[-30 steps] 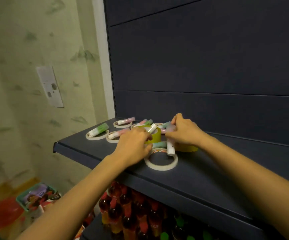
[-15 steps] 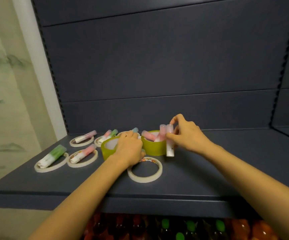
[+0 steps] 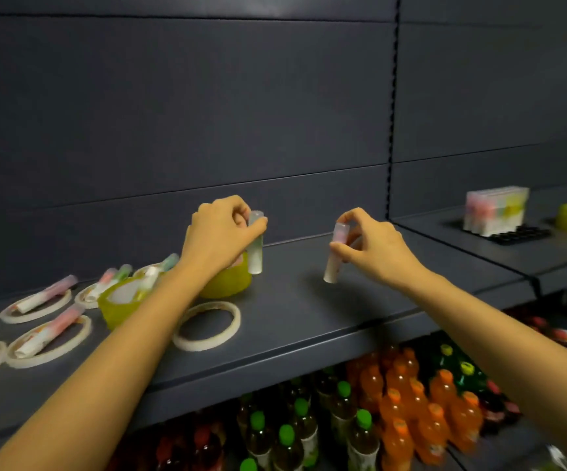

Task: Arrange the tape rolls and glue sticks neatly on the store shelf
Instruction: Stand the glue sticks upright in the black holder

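Since the earlier frame your hands have parted above the shelf [image 3: 292, 321]. Left of centre, beside the yellow tape rolls [image 3: 118, 309], your left hand [image 3: 219, 232] pinches a greenish glue stick [image 3: 255, 256] upright. At centre, your right hand [image 3: 373, 248] fingers [image 3: 346, 217] pinch a pink glue stick [image 3: 333, 268], tilted. Both look light, stiff and smooth, so grip mid-barrel. No label is legible.

Only the person's two arms are shown, each cut off by the lower edge of the picture. The left hand [image 3: 220, 232] and the right hand [image 3: 377, 248] are bare. Both forearms are uncovered along the whole length that is seen, from wrist to frame edge. The fingers [image 3: 351, 217] are likewise bare. Knuckles and wrist bones are faintly outlined in the dim light. Whether sleeves are worn higher up cannot be told.
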Action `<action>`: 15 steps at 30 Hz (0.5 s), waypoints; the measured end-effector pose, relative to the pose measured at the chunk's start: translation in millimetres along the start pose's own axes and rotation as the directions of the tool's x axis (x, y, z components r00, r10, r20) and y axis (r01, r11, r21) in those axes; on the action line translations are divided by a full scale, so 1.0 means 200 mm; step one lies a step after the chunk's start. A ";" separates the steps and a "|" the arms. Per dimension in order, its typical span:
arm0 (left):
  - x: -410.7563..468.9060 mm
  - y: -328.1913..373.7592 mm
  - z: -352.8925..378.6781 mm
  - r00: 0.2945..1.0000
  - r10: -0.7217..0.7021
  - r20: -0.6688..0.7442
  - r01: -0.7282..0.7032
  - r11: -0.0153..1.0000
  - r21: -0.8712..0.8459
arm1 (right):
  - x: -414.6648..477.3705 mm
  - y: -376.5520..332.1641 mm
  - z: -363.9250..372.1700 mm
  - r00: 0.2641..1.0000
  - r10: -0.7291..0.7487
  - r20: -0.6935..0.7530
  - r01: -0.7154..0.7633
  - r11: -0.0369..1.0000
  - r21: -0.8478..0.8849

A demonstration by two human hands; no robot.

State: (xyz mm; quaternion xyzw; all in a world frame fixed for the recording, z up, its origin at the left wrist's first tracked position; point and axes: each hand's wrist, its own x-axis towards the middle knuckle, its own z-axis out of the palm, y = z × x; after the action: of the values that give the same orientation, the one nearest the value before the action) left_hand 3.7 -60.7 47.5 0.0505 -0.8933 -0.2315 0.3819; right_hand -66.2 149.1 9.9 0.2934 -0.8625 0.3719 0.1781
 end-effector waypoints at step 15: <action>0.05 0.86 0.73 0.948 0.270 0.169 -0.225 0.943 -0.247 | -0.22 0.72 -0.81 0.966 0.172 -0.194 -0.205 0.964 -0.170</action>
State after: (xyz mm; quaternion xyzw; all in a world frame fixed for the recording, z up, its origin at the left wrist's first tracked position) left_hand -91.9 143.9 43.0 -0.1297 -0.8945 -0.2848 0.3193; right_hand -109.1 366.2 16.7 0.1571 -0.8986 0.3284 0.2451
